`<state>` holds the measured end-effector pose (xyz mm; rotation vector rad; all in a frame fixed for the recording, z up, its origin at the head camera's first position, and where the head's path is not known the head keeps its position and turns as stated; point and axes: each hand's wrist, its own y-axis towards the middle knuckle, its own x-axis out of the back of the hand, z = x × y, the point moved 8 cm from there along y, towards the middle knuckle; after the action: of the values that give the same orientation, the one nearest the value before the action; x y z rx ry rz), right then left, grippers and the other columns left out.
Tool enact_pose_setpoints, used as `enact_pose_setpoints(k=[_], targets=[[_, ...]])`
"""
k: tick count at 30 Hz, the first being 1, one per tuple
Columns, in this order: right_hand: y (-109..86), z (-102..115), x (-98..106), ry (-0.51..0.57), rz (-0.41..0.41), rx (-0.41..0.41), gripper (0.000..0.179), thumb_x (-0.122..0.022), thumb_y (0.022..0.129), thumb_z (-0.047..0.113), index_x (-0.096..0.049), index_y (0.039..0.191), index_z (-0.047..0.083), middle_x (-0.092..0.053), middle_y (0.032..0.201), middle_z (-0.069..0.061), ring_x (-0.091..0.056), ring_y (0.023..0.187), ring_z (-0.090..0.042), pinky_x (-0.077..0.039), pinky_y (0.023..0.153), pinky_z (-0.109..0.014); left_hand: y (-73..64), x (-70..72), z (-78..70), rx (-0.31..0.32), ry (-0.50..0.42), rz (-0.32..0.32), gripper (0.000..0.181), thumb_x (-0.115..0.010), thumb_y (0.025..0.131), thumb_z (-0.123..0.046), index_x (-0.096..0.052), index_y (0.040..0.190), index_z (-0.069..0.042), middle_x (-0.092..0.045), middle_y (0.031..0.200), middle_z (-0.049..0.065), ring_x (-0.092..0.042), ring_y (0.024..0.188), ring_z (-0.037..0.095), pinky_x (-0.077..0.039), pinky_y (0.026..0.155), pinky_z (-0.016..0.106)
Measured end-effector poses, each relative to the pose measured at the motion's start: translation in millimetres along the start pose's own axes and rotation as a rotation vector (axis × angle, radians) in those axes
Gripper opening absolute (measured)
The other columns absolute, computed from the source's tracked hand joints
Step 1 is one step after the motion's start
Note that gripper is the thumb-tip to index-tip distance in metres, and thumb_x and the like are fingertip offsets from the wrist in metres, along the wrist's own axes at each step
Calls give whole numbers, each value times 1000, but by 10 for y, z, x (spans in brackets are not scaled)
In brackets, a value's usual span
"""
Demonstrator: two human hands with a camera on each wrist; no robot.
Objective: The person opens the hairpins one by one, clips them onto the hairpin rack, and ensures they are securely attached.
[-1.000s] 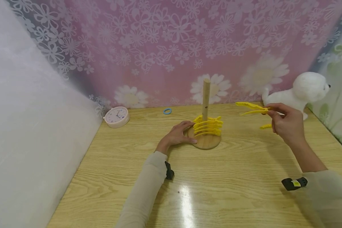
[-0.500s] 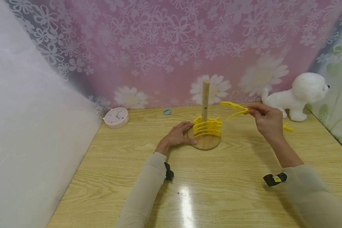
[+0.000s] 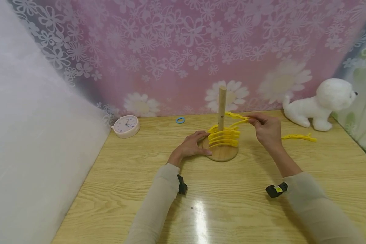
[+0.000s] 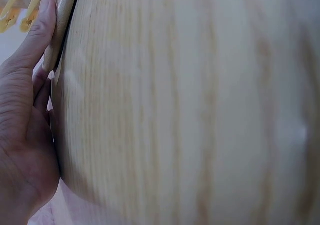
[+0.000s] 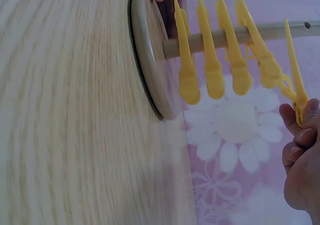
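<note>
A wooden stand with a round base (image 3: 222, 156) and an upright post (image 3: 222, 101) stands on the table. Several yellow alligator hair clips (image 3: 224, 137) are stacked around its lower post. My left hand (image 3: 190, 145) holds the base at its left rim, the thumb (image 4: 44, 22) on top and the other fingers partly hidden. My right hand (image 3: 266, 130) pinches another yellow hair clip (image 5: 294, 67) by its handle end, just above the stack. That clip's jaws are spread at the post; whether they touch it I cannot tell.
One more yellow clip (image 3: 299, 137) lies on the table at the right, partly behind the right hand. A white plush dog (image 3: 321, 105) sits at the back right. A blue ring (image 3: 180, 120) and a round pink clock (image 3: 126, 126) lie toward the back left.
My right hand has moved left with the spread clip, from near the plush dog to the post. The clip lying at the right has come into fuller view. My left hand stays on the base.
</note>
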<state>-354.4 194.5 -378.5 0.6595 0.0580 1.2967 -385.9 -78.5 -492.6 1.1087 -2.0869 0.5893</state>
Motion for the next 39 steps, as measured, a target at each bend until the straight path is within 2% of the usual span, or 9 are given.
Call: enact_pose_setpoints(k=[4,8,14,17,20,24,25,36,39], targets=[[-1,24,-85,-19,1,30,16,-69,101,10,-82,107,3,-78,102,-17,-53,58,-1,-34,44,-15,19,-16,0,-9,7,3,89,-83,87,-48,-38,162,-30,-25,170,-5,-20,158,27,-19,127,56],[-7,27,-163,-13,21,31,17,-69,101,10,-82,108,1,-77,106,-22,-53,60,-1,-33,45,-14,32,-20,-8,-15,14,6,90,-83,87,-48,-38,162,-30,-26,170,-4,-20,158,27,-20,126,55],[-40,25,-270,20,69,0,18,-66,103,8,-81,111,4,-77,108,-21,-42,43,1,-29,38,-20,33,-29,0,-14,13,1,90,-83,87,-49,-38,162,-30,-26,170,-4,-20,158,28,-20,126,56],[-52,44,-310,36,94,-12,20,-63,104,5,-81,111,5,-77,108,-22,-52,48,5,-26,35,-26,28,-32,9,-11,2,-1,90,-83,87,-49,-38,162,-31,-26,170,-4,-20,158,28,-20,126,57],[-55,57,-346,31,114,-12,21,-62,105,6,-81,112,6,-76,110,-21,-49,48,5,-25,35,-27,20,-24,16,-6,-1,-9,90,-83,87,-49,-38,162,-31,-26,170,-5,-20,158,29,-22,125,58],[-66,74,-387,-2,149,4,19,-65,105,14,-81,114,11,-77,112,-17,-24,38,-4,-24,35,-26,14,-18,21,-2,8,-15,89,-84,86,-49,-39,162,-31,-26,170,-5,-20,158,29,-23,125,57],[-70,72,-393,-6,158,5,19,-65,105,15,-81,114,11,-77,112,-17,-23,37,-5,-24,34,-26,14,-18,17,-4,9,-15,90,-84,86,-49,-39,162,-31,-26,170,-5,-21,158,28,-23,125,57],[-80,31,-389,-40,208,27,20,-65,104,17,-80,118,15,-77,112,-15,-21,39,-10,-24,35,-27,4,-8,-6,-5,9,-12,89,-84,86,-49,-40,162,-29,-27,170,-4,-21,158,28,-23,125,56],[-83,9,-398,-41,228,27,21,-64,104,17,-80,118,17,-77,115,-13,-27,41,-9,-24,37,-26,-1,-2,-9,-8,13,-10,90,-84,87,-49,-39,162,-29,-27,170,-3,-22,158,28,-24,125,55]])
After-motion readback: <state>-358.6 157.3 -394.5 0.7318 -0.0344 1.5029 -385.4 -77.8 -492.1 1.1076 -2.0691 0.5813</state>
